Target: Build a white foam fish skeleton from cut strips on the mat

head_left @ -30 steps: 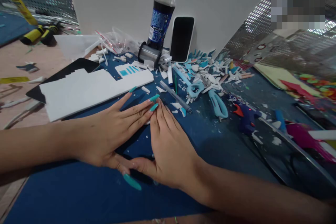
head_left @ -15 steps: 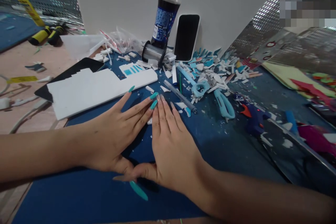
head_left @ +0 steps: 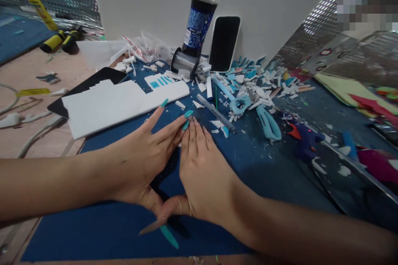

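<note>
My left hand (head_left: pixel 137 161) and my right hand (head_left: pixel 208 178) meet over the blue mat (head_left: pixel 112 232). Their long-nailed fingers reach forward, with the fingertips pressed together. Closer to me, the thumbs cross and touch. A sliver of a small white piece (head_left: pixel 179 145) peeks out between the hands; the fingers hide the rest of it. Just beyond my left index finger lies a large white foam board (head_left: pixel 121 105) with a stepped edge, partly over a black tablet-like slab (head_left: pixel 90 85).
Behind the hands stand a dark soda bottle (head_left: pixel 199 25), a wire spool (head_left: pixel 185 63) and a phone (head_left: pixel 224 43). Foam scraps (head_left: pixel 261 87), light-blue scissor-like handles (head_left: pixel 269 124) and a clear glue stick (head_left: pixel 216 112) lie about. A blue glue gun (head_left: pixel 306 140) is at right.
The view has shifted slightly, so the table things sit a little farther right. My hands stay pressed together, with the thumbs slightly lower in the picture.
</note>
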Demonstrator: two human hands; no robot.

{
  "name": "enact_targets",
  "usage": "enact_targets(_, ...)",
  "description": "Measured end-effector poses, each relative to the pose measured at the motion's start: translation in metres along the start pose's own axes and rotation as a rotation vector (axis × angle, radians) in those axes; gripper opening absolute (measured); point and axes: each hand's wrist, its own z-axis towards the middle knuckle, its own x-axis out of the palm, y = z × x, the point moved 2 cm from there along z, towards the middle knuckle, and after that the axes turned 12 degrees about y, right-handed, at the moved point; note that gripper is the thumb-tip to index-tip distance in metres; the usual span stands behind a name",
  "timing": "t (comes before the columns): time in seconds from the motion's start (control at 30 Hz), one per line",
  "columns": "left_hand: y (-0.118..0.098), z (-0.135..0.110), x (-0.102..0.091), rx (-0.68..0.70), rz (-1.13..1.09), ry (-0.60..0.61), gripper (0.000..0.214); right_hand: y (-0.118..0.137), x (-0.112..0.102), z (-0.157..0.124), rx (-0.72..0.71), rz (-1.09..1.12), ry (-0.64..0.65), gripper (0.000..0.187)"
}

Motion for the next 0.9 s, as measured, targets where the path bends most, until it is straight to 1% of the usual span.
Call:
enact_targets(0.17,-0.002,0.002,0.0,0.001,0.049,-0.021,0.103,-0.001,-0.003,0.001,-0.027,-0.049,0.031,0.135)
enact_targets(0.4,-0.002,0.003,0.001,0.036,0.054,-0.003,0.104,0.0,-0.002,0.004,-0.11,-0.146,-0.03,0.126)
enact_targets(0.53,-0.001,0.001,0.003,0.033,0.003,-0.011,0.106,-0.002,0.0,0.002,-0.098,-0.113,-0.086,0.129)
enact_targets(0.63,0.002,-0.002,0.005,0.03,-0.022,-0.039,0.111,-0.009,0.002,-0.001,-0.109,-0.044,-0.129,0.13)
enact_targets(0.7,0.003,-0.004,0.006,0.022,-0.031,-0.055,0.114,-0.02,0.005,0.0,-0.147,0.014,-0.128,0.12)
enact_targets(0.77,0.003,-0.005,0.007,0.006,-0.04,-0.063,0.117,-0.033,0.008,0.003,-0.207,0.096,-0.111,0.1)
enact_targets(0.83,0.003,-0.006,0.008,-0.001,-0.045,-0.065,0.119,-0.047,0.01,0.007,-0.25,0.219,-0.114,0.087)
enact_targets(0.9,0.004,-0.006,0.01,0.001,-0.047,-0.067,0.119,-0.057,0.012,0.011,-0.279,0.346,-0.089,0.077)
